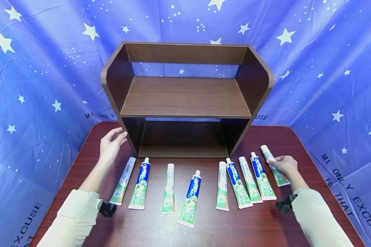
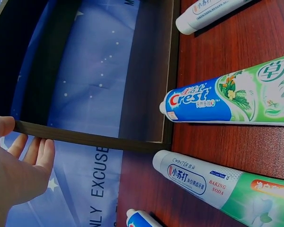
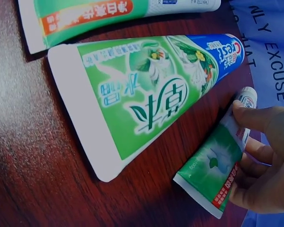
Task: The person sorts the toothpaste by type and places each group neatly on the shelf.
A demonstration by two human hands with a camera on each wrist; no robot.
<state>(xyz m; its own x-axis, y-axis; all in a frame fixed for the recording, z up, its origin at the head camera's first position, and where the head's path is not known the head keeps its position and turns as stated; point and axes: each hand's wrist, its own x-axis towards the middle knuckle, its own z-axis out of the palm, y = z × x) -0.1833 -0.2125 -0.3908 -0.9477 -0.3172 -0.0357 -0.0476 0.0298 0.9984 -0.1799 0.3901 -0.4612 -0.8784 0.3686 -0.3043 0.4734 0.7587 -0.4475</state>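
Note:
In the head view my left hand (image 1: 109, 145) is at the left side panel of a brown two-tier shelf (image 1: 185, 97). The left wrist view shows its thumb and fingers on opposite faces of that panel's edge, pinching it. At the far right my right hand (image 1: 285, 164) holds a green and white toothpaste tube (image 1: 279, 175). In the right wrist view the thumb lies across the tube near its cap and the other fingers wrap the far side. Left of it lies a blue and green Crest toothpaste tube (image 1: 263, 180), not touched.
Several more toothpaste tubes lie in a row before the shelf, among them a Crest tube (image 1: 190, 202) and a white-green tube (image 1: 168, 188). Another blue-ended tube (image 2: 141, 220) shows partly in the left wrist view. A starry blue curtain (image 1: 49, 75) surrounds the dark red table (image 1: 204, 233).

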